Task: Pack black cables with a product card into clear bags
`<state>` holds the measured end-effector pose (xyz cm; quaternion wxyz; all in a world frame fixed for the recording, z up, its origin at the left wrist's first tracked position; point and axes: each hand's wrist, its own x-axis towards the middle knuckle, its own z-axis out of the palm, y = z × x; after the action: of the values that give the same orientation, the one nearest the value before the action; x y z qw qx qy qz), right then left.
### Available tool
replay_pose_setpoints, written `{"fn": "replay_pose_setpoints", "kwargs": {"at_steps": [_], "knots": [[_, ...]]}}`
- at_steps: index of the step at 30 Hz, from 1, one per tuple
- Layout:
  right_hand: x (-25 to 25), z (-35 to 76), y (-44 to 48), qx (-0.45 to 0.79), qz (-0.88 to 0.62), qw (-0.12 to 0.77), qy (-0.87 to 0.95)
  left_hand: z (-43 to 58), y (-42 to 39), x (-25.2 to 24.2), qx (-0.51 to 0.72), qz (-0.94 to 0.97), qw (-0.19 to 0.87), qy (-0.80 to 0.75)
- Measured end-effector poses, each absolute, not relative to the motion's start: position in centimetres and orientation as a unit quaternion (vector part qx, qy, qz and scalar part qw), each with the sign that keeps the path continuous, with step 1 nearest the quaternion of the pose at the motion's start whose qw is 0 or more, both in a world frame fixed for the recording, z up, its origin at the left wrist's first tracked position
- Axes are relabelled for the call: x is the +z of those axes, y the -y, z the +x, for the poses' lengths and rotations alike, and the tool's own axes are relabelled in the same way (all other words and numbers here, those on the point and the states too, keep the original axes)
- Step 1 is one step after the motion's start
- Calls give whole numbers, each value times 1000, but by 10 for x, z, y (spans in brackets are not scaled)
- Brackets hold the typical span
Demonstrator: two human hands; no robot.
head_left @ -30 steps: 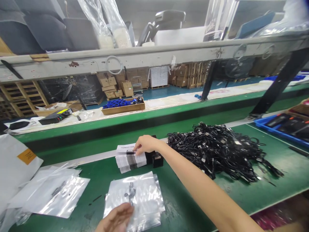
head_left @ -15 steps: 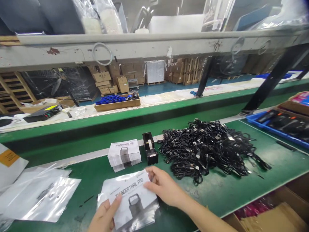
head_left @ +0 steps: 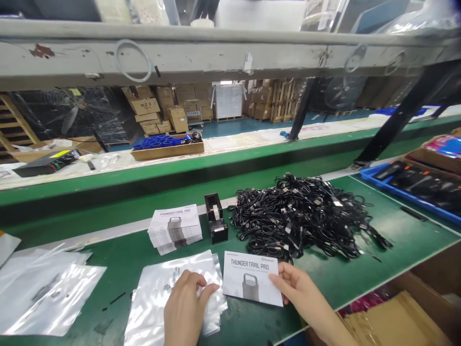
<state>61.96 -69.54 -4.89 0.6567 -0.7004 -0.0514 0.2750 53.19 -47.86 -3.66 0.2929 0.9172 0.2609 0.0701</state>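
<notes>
Between the thumb and fingers of my right hand [head_left: 297, 293] is a printed leaflet [head_left: 248, 286] reading THUNDERTRAIL PRO, tilted above the green table. My left hand [head_left: 189, 305] rests over a pile of clear plastic bags [head_left: 151, 293], thumb and fingers curved; whether it pinches the top bag is hidden. Behind the bags stands a stack of the same leaflets [head_left: 175, 228]. A black tape dispenser [head_left: 216, 223] is just right of that stack. To the right of the dispenser lies a large heap of black cables [head_left: 298, 214].
More plastic bags [head_left: 46, 293] lie at the left. A blue tray of black devices [head_left: 425, 192] sits at the right edge. Across the back, a ledge [head_left: 230, 144] holds a cardboard tray of blue parts [head_left: 167, 149]. Open cartons [head_left: 403, 322] stand below the table at right.
The leaflet has moved off the bags to the right in my right hand. My left hand has let go of it and now lies over the bags. The view has shifted slightly.
</notes>
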Motion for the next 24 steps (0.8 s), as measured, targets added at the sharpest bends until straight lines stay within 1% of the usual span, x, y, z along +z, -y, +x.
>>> {"fn": "replay_pose_setpoints", "kwargs": {"at_steps": [3,5,15,24], "knots": [[-49,619,692,269,-699,660,52,531,475,-35,15,919,293,-264],[-49,618,689,272,-696,663,54,529,474,-34,2,922,286,-261],[-51,609,687,276,-686,671,53,525,473,-40,30,932,263,-246],[-57,599,668,231,-677,698,32,515,473,-43,52,939,266,-212]]}}
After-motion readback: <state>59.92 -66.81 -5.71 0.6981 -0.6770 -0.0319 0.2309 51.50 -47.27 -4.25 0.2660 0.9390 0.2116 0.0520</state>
